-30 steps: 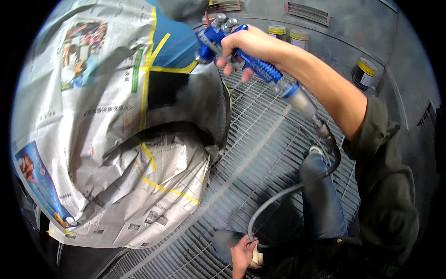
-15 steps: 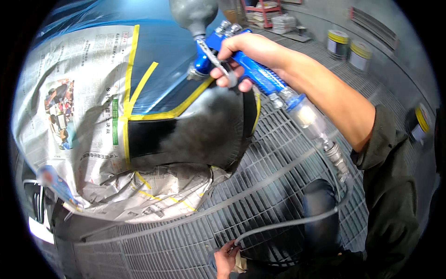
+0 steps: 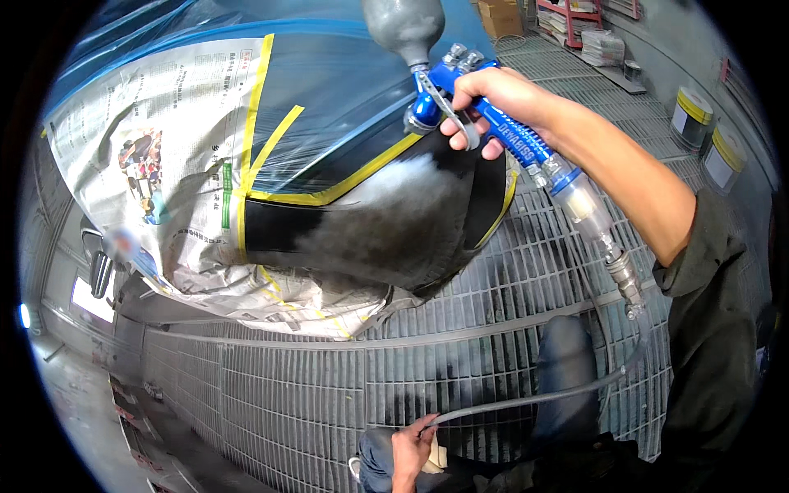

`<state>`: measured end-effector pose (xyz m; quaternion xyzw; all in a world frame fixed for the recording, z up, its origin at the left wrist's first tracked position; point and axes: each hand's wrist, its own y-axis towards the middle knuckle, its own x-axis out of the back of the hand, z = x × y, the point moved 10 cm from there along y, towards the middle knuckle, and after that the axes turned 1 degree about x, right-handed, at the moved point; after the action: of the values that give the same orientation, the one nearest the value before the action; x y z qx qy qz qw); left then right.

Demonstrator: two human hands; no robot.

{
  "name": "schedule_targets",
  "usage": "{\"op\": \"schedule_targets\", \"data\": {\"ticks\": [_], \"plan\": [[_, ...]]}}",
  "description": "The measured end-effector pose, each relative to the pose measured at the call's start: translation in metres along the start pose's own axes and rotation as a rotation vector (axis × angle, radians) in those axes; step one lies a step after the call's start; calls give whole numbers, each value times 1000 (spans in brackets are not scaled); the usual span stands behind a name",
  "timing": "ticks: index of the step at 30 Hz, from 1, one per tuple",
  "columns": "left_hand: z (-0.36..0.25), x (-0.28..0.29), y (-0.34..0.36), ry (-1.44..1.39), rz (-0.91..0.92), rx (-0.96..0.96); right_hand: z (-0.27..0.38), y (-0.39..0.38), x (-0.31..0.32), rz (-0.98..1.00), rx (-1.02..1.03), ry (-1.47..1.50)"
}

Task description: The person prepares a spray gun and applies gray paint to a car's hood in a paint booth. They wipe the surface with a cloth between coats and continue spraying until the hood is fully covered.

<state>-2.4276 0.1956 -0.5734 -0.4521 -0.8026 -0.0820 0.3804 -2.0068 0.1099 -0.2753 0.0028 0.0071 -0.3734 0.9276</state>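
Observation:
My right hand [image 3: 514,94] is closed around a blue spray gun [image 3: 514,140], its fingers on the silver trigger lever. A grey cup [image 3: 404,29] sits on top of the gun, and a clear filter [image 3: 585,201] hangs below its handle. The gun's nozzle is just above a dark curved car panel [image 3: 386,222] with a pale, cloudy grey patch. Yellow tape [image 3: 329,197], blue film [image 3: 329,78] and newspaper [image 3: 185,90] border the panel. Low in the view, my left hand [image 3: 411,450] is closed on the grey air hose [image 3: 526,400], with a beige scrap beside it.
Metal floor grating [image 3: 296,378] lies under my legs. Paint pails with yellow rims [image 3: 690,115] stand by the wall at right. A red rack [image 3: 567,20] and a cardboard box [image 3: 500,16] are at the back. The hose curves past my knee [image 3: 567,353].
The view has swung, so the masked car part sits farther right. My right hand has carried the spray gun rightward along the panel's taped edge. My left hand still holds the hose.

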Motion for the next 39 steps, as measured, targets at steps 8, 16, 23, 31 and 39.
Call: {"op": "schedule_targets", "data": {"ticks": [8, 16, 23, 31, 39], "plan": [[-28, -6, 1, -27, -98, 0, -4, 16, -33, 389, 18, 185], [-42, -25, 1, 76, -73, -69, -49, 14, 113, -59, 21, 26], [-21, -31, 43, 209, -90, -50, -121, -36, 188, -297, 75, -27], [-18, -50, 74, 257, 8, -61, -211, -78, 24, 500, 11, 346], [-16, -44, 74, 321, -8, 5, -222, -38, 148, -42, 128, 301]]}}
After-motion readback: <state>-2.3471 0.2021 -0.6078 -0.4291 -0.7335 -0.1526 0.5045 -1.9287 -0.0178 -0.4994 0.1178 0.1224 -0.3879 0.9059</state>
